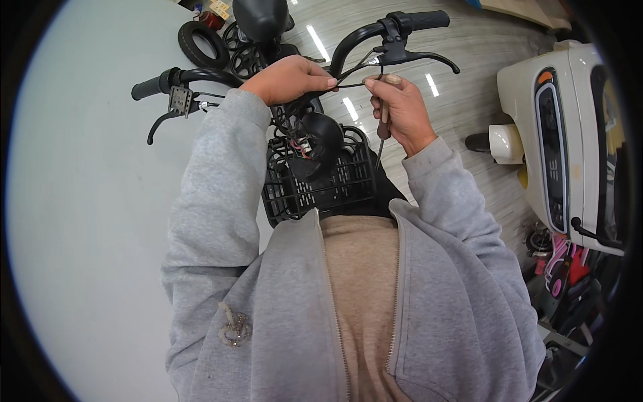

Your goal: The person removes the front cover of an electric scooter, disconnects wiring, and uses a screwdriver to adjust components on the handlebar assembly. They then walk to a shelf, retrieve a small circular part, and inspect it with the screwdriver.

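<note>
A thin black cable stretches between my two hands, just below the right brake lever of a black handlebar. The cable is pinched by the thumb and fingers of my left hand. My right hand is closed too, its thumb and forefinger on the cable's other side. In its curled fingers hangs a screwdriver with a brown handle, shaft pointing down. A black wire basket is mounted in front of me, with loose coloured wires exposed above it.
The left grip and left brake lever reach out beside my left forearm. Behind the handlebar are a black seat and a loose tyre. A cream-coloured vehicle stands at the right, with assorted parts nearer me.
</note>
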Demonstrator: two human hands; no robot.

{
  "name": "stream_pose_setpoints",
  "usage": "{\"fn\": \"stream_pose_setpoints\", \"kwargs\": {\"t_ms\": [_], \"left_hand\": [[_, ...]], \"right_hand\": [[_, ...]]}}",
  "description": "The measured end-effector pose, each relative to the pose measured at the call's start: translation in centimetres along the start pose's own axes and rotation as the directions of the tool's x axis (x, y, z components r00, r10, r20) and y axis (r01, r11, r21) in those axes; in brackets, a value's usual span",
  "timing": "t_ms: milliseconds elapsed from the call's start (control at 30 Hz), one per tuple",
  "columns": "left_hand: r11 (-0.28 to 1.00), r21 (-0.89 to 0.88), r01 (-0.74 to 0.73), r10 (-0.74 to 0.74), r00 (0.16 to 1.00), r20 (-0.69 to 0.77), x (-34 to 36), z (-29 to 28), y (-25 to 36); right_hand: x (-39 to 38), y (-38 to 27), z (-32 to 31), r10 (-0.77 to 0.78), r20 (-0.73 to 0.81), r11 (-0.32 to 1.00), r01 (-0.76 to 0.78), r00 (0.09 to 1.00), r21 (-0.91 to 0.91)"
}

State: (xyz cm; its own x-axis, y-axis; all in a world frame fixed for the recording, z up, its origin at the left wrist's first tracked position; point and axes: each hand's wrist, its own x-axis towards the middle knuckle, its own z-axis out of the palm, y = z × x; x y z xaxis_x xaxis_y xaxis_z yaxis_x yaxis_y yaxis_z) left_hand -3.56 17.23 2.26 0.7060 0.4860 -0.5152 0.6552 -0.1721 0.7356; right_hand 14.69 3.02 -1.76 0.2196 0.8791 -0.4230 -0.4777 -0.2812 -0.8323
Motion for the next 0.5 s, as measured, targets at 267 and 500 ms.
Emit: {"fn": "stream_pose_setpoints", "kwargs": {"t_ms": [267, 500], "left_hand": [[0.994, 0.102, 0.043, -0.045, 0.999, 0.023, -0.7, -0.1, 0.1], [0.991, -0.127, -0.048, 0.040, 0.997, -0.066, -1.8, 0.1, -1.8]], "right_hand": [[0.8, 0.9, 1.4, 0.052, 0.025, 0.999, -0.052, 0.998, -0.009], [1.4, 0.9, 1.6, 0.081, 0.067, 0.997, -0.081, 0.994, -0.014]]}}
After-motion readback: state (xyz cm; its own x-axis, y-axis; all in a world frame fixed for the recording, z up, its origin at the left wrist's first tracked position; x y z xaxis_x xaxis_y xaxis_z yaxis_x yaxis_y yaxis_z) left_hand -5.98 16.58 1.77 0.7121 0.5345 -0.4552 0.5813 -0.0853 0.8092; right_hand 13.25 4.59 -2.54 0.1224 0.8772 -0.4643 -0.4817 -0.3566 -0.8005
